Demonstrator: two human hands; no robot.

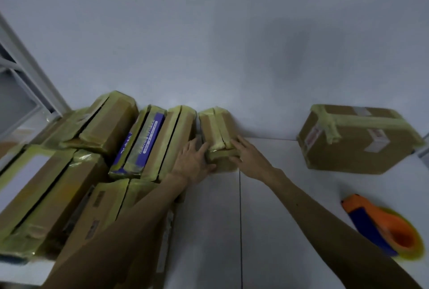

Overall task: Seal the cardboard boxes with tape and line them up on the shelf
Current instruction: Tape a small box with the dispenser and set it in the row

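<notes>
Head view: we have the small box [218, 130] standing on the shelf [290, 195], its far end at the wall [209, 33], and we hold it between both grips. The left grip [195, 161] lies along its left side with the thumb at the near face. The right grip [246, 151] presses its right side. On both, the fingers [197, 148] look fairly straight, flat on the cardboard rather than wrapped round it, though blur hides the detail.

Just left of the left grip stands the row [176, 140] of taped boxes, and we judge the step in hand to be closing the small box up to that row.

The risks we see:
- The left grip sits in the gap between box and row, so pushing left could pinch those fingers or leave the gap open.
- The box is narrow and tall, so uneven pressure from the two grips could tip or twist it out of line.
- The tape on its near end looks wrinkled and could lift if we rub it.
- The left forearm passes over the nearer boxes and could nudge them.

Well to the right of the right grip, the big box [357, 140] lies askew, not yet lined up. The tape gun [383, 226] rests nearer us, beside the right forearm, where a careless sweep could knock it.
</notes>
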